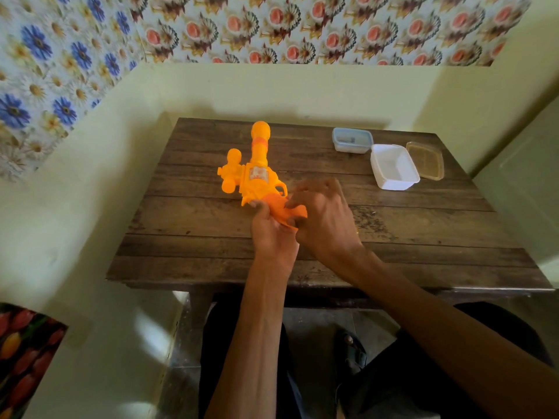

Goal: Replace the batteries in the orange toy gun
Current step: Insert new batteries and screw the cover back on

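- Fingers [260,207] of the left hand [272,229] are curled round the darker orange grip of the orange plastic toy gun [257,173], clasping it from the left and from beneath.
- The right hand [325,217] comes in from the right. Its bent fingers close on the same grip, thumb tucked under the butt. The upper fingers are blurred, so how they are spaced cannot be told.
- The toy gun lies at the middle of the dark wooden plank table [193,246]. Its rounded muzzle points to the far edge, its grip is at the near end between the two hands, and a knobbed side piece sticks out to the left.
- A pale rectangular sticker [259,174] with reddish print sits on the gun's body. Its writing is too small to read.
- At the far right of the table stands a small clear plastic box with a bluish lid [352,140], closed. Something grey shows through it, but what it is cannot be told.
- Just nearer and to the right is an open white rectangular plastic tub [393,170].
- A flat amber see-through lid [425,160] lies against the tub's right side.
- Floral paper [302,25] covers the wall beyond the table.
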